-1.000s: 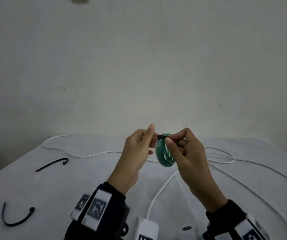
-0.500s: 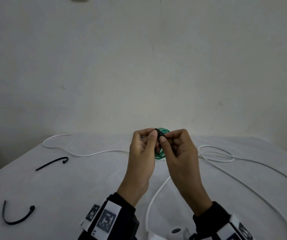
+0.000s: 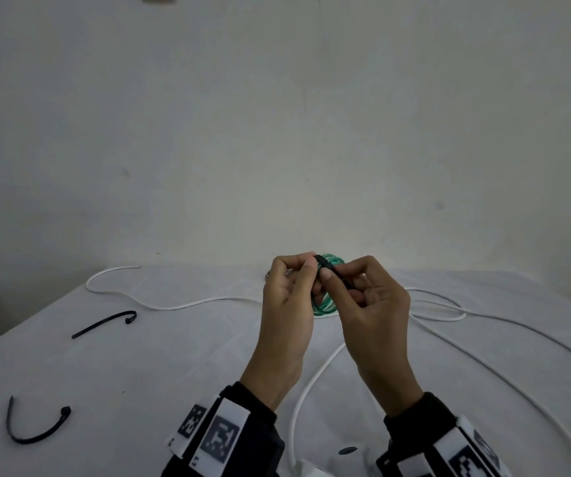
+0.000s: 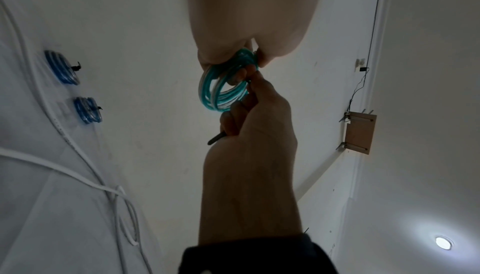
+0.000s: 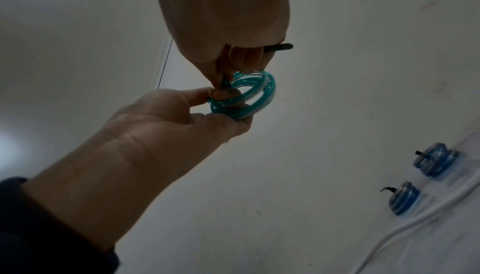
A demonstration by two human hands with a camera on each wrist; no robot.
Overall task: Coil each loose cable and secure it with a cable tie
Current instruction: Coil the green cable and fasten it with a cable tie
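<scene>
Both hands hold a small coil of green cable [image 3: 325,307] above the white table [image 3: 173,373]. My left hand [image 3: 306,270] pinches the coil's near side between thumb and fingers; in the right wrist view the green cable coil [image 5: 246,97] sits in that left hand [image 5: 215,103]. A black cable tie [image 3: 330,270] runs over the top of the coil into my right hand [image 3: 334,278], which pinches it. The cable tie's tail [image 5: 281,46] sticks out past the right hand's fingers, and this tail [image 4: 215,139] also shows below them in the left wrist view.
A long loose white cable [image 3: 187,304] winds across the table behind and to the right of the hands. Two spare black ties [image 3: 105,321] [image 3: 36,430] lie at the left. Two tied blue coils [image 4: 62,67] [image 4: 87,109] rest on the table by the wall.
The hands rose and closed together over the coil. The tie now lies over the coil's top, and the right hand has shifted slightly right with the strap drawn out.
</scene>
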